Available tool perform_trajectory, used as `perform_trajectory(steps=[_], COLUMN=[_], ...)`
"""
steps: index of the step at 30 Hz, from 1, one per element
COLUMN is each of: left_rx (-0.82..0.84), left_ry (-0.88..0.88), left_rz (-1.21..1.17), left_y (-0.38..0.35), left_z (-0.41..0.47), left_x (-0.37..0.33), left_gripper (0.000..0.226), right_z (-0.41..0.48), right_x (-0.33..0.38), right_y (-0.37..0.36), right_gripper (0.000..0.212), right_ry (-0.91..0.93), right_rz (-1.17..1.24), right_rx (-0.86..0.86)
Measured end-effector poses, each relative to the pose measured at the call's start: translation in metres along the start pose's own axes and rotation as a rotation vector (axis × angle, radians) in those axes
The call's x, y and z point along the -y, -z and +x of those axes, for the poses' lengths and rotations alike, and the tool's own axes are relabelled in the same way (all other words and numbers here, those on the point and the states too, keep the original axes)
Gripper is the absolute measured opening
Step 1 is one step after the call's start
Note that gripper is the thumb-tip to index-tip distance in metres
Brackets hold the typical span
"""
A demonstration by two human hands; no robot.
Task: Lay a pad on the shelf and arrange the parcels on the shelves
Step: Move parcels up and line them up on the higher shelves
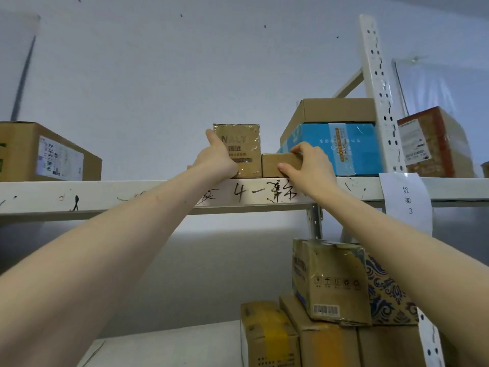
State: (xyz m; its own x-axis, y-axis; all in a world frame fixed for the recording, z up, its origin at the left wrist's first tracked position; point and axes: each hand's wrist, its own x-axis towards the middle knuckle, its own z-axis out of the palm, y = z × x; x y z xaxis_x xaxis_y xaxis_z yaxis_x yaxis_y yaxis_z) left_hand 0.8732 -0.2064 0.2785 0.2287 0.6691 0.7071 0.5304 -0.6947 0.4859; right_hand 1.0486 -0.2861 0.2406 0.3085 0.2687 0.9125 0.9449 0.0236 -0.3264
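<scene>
Both my arms reach up to the top shelf (pixel 111 193). My left hand (pixel 218 156) holds the left side of an upright tan parcel (pixel 243 144) wrapped in clear tape, thumb on its upper left corner. Beside it lies a small low brown box (pixel 275 165), and my right hand (pixel 308 165) grips its right end, fingers over the top and thumb on the front face. The two parcels touch each other at the shelf's front edge. No pad can be made out on the shelf.
A blue box (pixel 344 147) with a brown carton (pixel 333 109) on top stands right of my hands. A labelled carton (pixel 45 154) sits at far left. The white upright post (pixel 381 96) rises at right. Stacked parcels (pixel 333 284) fill the lower shelf's right side.
</scene>
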Motion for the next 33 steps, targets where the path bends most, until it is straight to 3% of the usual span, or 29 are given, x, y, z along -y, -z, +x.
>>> perform_trajectory(steps=[5,11,16,22,24,28,31,33], left_rx=[-0.044,-0.07,-0.084,-0.139,-0.248,-0.449,-0.454,-0.374], left_ry=[0.013,0.02,0.049,0.063,-0.008,-0.318,-0.544,-0.643], left_rz=[0.029,0.054,0.063,0.062,0.126,0.157,0.039,-0.05], left_y=[-0.006,-0.011,-0.018,-0.022,-0.025,-0.044,-0.066,-0.084], left_z=[-0.007,-0.011,-0.011,-0.016,-0.023,-0.051,-0.079,-0.1], left_x=[-0.008,-0.016,-0.017,-0.016,-0.019,-0.027,-0.03,-0.032], left_gripper=[0.09,0.085,0.08,0.07,0.069,0.054,0.05,0.043], right_z=[-0.002,-0.009,-0.011,-0.026,-0.037,-0.065,-0.085,-0.098], right_x=[-0.004,-0.018,-0.019,-0.034,-0.043,-0.065,-0.087,-0.102], right_y=[0.003,0.006,0.01,0.01,0.009,0.009,0.008,0.008], right_gripper=[0.045,0.023,0.024,0.023,0.023,0.02,0.018,0.023], right_ry=[-0.012,0.013,0.055,0.081,0.14,0.255,0.248,0.148], right_rz=[-0.129,-0.077,-0.129,0.109,0.196,0.21,0.178,0.135], right_rx=[-0.091,-0.067,0.001,-0.139,-0.208,-0.334,-0.33,-0.302])
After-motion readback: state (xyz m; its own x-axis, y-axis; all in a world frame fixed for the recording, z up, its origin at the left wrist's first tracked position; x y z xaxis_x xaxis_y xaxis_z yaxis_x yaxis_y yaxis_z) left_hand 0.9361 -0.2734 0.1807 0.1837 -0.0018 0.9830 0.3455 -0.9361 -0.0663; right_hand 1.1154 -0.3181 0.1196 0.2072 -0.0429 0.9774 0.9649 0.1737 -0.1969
